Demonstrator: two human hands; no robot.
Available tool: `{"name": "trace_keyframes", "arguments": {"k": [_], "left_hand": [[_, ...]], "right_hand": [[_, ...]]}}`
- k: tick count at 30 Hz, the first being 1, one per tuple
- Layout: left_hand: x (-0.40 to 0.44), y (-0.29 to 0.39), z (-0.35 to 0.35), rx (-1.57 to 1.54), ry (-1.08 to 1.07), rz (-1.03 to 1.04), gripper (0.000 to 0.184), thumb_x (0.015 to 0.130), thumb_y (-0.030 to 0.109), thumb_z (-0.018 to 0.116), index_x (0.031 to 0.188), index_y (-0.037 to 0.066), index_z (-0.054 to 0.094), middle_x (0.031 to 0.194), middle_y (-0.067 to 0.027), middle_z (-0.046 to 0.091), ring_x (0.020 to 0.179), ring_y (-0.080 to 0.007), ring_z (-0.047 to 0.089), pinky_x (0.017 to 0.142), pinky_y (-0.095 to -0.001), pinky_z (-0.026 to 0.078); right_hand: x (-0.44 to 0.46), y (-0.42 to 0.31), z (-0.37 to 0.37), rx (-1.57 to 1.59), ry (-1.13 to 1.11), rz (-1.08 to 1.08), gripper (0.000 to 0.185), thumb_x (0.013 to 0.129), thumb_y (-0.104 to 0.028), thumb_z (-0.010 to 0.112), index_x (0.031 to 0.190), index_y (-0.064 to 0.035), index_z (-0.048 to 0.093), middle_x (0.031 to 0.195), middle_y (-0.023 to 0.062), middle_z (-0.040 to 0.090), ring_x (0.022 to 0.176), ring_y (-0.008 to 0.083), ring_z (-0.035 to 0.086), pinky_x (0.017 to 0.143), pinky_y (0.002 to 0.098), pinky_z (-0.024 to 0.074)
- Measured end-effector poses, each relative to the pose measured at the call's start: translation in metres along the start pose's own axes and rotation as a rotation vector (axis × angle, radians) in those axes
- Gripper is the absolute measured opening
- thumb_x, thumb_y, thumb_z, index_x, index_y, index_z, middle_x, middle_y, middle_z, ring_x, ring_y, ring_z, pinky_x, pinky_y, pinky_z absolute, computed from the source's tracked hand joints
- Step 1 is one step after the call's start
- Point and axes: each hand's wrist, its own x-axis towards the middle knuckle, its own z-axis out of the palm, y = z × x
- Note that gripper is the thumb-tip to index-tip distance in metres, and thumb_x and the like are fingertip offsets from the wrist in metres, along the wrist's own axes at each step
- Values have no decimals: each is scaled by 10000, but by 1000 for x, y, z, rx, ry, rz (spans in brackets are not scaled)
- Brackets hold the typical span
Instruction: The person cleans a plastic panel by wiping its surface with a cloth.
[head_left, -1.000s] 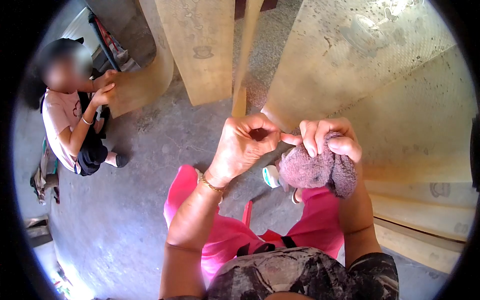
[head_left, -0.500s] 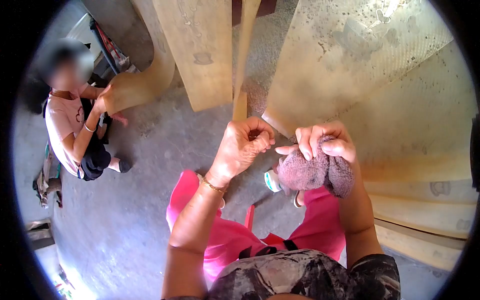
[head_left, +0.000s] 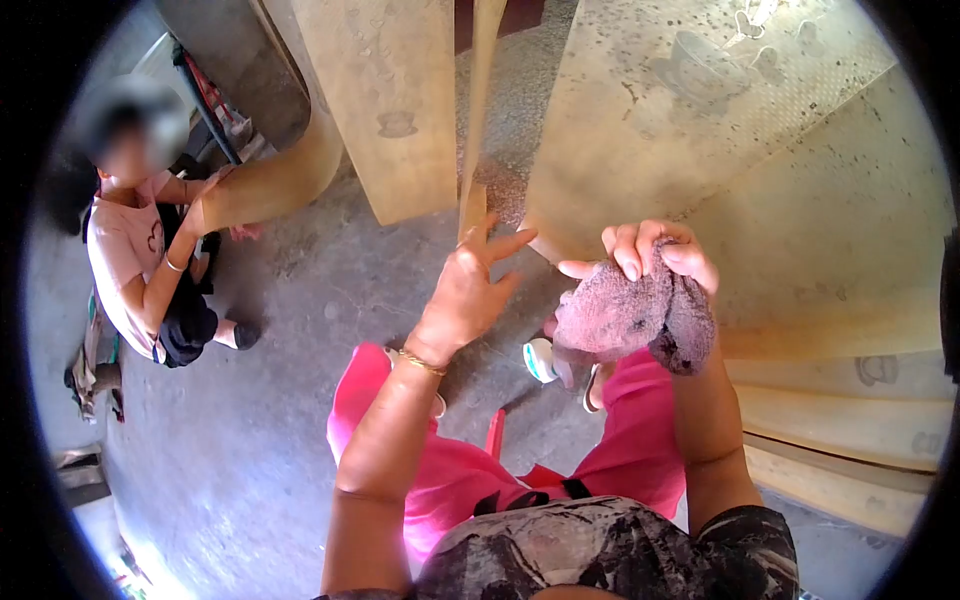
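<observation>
My right hand (head_left: 655, 252) grips a bunched, damp-looking, dark-stained pinkish cloth (head_left: 615, 312), with fingers curled over its top. Part of the cloth hangs below the palm. My left hand (head_left: 468, 298) is open, its fingers and thumb spread, with nothing in it. Its fingertips are by the lower end of a narrow yellowish strip (head_left: 481, 110); whether they touch it I cannot tell. Beyond my right hand spreads a large translucent yellowish sheet (head_left: 640, 140), dotted with dark specks in its upper part.
Another yellowish sheet (head_left: 385, 120) hangs left of the strip. At the left a crouching person in a pink shirt (head_left: 125, 260) holds a curled sheet (head_left: 275, 185). A white container (head_left: 539, 360) with a blue-green mark stands on the concrete floor (head_left: 240, 430) between my feet.
My left hand has gone from pinched fingers to spread ones. My right hand has risen slightly with the cloth. The co-worker's sheet has shifted a little.
</observation>
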Motion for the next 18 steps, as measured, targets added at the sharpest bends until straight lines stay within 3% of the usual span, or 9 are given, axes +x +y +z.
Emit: {"name": "trace_keyframes", "arguments": {"k": [1,2,4,6,8,10,15,17,18], "left_hand": [[4,2,-10,-487,-149,-59,345,826,50,678,1171,49,666,1175,-157,651,1106,-248,602,954,-388,465],[5,0,-13,-487,-150,-59,345,826,50,678,1171,49,666,1175,-157,651,1106,-248,602,954,-388,465],[5,-3,-18,-1085,-295,-360,290,847,57,684,1132,7,666,1149,-135,663,1080,-237,620,945,-382,474],[4,1,-23,-1203,-290,-403,274,845,61,692,1110,-2,667,1134,-134,668,1062,-230,628,938,-371,476],[4,3,-27,-1321,-279,-435,260,842,64,700,1089,-11,667,1118,-133,673,1045,-224,635,931,-359,479],[3,3,-28,-1499,-322,-485,231,839,71,706,1056,-2,670,1114,-128,672,1045,-220,634,917,-348,484],[2,6,-27,-1531,-323,-425,167,843,66,700,994,5,664,1050,-118,671,998,-215,641,907,-351,485],[3,5,-23,-1524,-340,-402,121,854,86,693,948,17,660,1004,-107,663,960,-209,636,889,-348,486],[3,5,-22,-1524,-341,-403,121,854,86,693,948,17,660,1004,-107,663,960,-209,636,889,-348,486]], "right_hand": [[-1,-1,1,-1,-1,-5,218,848,-168,472,755,19,535,776,113,472,767,223,499,1026,646,370],[-1,0,2,34,69,-15,221,851,-172,473,755,17,535,779,111,473,769,225,505,1034,638,367],[-3,1,3,69,131,-25,223,854,-176,474,754,14,535,782,110,473,770,227,510,1043,630,364],[-2,0,-1,35,130,-26,219,876,-185,443,763,-18,527,781,80,481,844,207,490,1058,669,324],[-1,2,-2,35,111,-19,233,896,-205,427,765,-36,521,800,66,474,866,211,511,1070,636,335],[-1,3,4,112,282,-42,223,871,-198,459,796,4,514,826,110,467,828,232,501,1074,618,321],[1,9,12,80,321,-49,228,875,-209,453,807,-1,518,837,113,478,859,240,508,1055,610,341],[1,9,14,45,343,0,233,860,-214,468,821,7,530,848,117,507,874,225,504,1003,503,397],[1,11,6,45,344,0,233,860,-214,468,821,7,530,848,117,507,874,225,504,1003,503,397]]}}
